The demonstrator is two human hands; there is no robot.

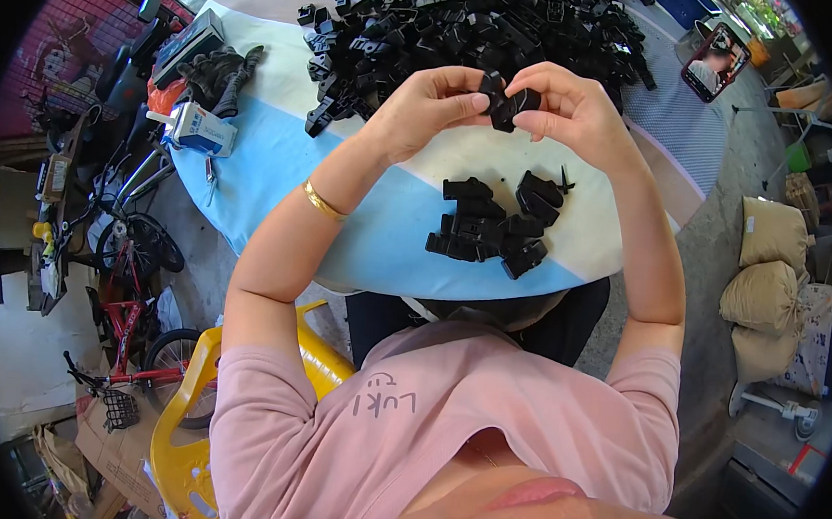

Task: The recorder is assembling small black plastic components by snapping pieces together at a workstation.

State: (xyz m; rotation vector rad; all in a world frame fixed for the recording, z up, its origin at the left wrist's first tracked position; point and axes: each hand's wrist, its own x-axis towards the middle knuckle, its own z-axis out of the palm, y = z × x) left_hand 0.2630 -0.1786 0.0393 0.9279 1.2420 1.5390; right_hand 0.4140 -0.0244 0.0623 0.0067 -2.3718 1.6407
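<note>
Between both hands, above the cloth-covered table (380,226), is a small black plastic part (504,106). My left hand (436,109) pinches its left side between thumb and fingers. From the right, my right hand (569,114) grips the other side, fingertips curled round it. Whether it is one piece or two joined pieces I cannot tell. A large heap of similar black parts (470,32) lies just beyond my hands. Closer to me, below my hands, several black parts (481,227) sit in a small cluster, with a thin prong sticking up at its right.
On the table's left lie a blue-and-white carton (203,131), dark gloves (221,77) and a grey box (190,46). A phone (715,62) stands at the far right. A yellow chair (193,437) and red bicycle (126,336) are left; tan sacks (766,294) are right.
</note>
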